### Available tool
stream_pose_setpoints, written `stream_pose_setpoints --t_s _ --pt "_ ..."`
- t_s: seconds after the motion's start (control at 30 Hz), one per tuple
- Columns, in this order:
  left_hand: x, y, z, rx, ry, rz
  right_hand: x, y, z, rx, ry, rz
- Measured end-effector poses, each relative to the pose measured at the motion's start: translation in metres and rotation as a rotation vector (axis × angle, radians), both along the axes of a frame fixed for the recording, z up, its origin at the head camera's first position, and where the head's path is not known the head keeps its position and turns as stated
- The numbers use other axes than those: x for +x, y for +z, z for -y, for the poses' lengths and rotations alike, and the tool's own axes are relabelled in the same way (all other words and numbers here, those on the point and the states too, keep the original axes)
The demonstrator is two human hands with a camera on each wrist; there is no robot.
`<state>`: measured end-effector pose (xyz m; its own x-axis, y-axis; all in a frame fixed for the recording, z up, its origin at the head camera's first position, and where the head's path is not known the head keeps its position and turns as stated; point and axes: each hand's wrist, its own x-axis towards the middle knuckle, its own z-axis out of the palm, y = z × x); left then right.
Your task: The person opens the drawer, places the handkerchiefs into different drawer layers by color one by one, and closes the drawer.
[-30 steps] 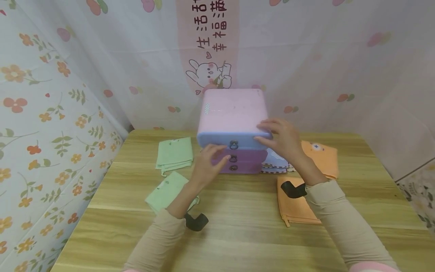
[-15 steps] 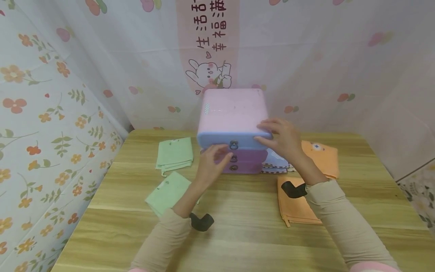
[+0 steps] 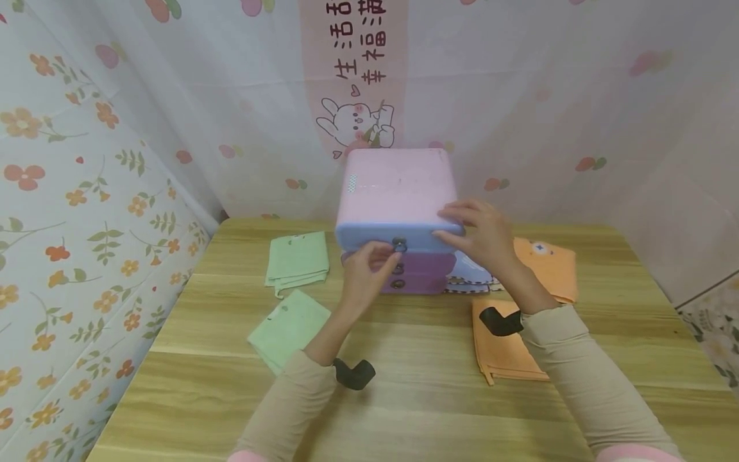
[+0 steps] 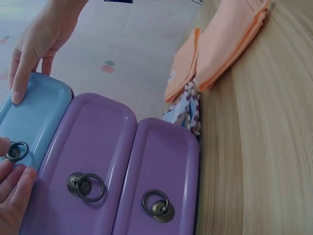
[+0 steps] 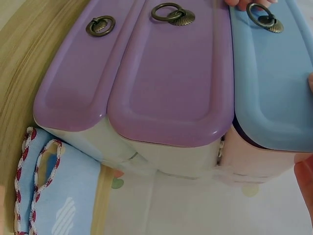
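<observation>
A small drawer box with a pink top [image 3: 398, 183] stands at the back of the table. Its upper drawer has a blue front [image 4: 39, 110]; two purple fronts [image 4: 90, 142] lie below it, each with a metal ring. My left hand [image 3: 365, 273] has its thumb and fingertips at the ring pull [image 4: 18, 151] on the blue front, pinching at its edge. My right hand [image 3: 485, 237] grips the box's upper right corner, thumb on the blue front and fingers over the top and side. All the drawers look pushed in.
Two folded green cloths [image 3: 297, 260] lie left of the box, and orange cloths [image 3: 502, 346] lie to the right. Blue cloths with a checked trim [image 5: 68, 191] sit against the box's right side. A printed curtain [image 3: 260, 115] hangs right behind.
My left hand has moved right and slightly up, its fingertips drawing together at the ring of the blue drawer. The right hand keeps its hold on the corner.
</observation>
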<state>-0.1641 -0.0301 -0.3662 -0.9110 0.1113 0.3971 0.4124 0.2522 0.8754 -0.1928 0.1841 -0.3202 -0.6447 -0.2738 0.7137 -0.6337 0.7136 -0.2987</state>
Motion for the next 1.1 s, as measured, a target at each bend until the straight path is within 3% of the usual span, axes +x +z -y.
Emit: stream_pose_setpoints --t_s 0.4,0.7,0.93,1.1 --pt "-0.004 0.0 -0.009 0.029 0.081 0.037 0.0 0.002 0.001 0.011 0.009 -0.05" --pt "-0.006 0.0 -0.013 0.028 0.106 0.022 -0.001 0.002 0.0 0.014 0.013 -0.049" --pt "-0.007 0.0 -0.013 0.062 0.088 0.067 0.0 0.006 0.0 0.014 0.027 0.033" --pt "-0.007 0.0 -0.012 0.083 0.077 0.049 0.0 0.01 -0.001 0.024 0.03 0.104"
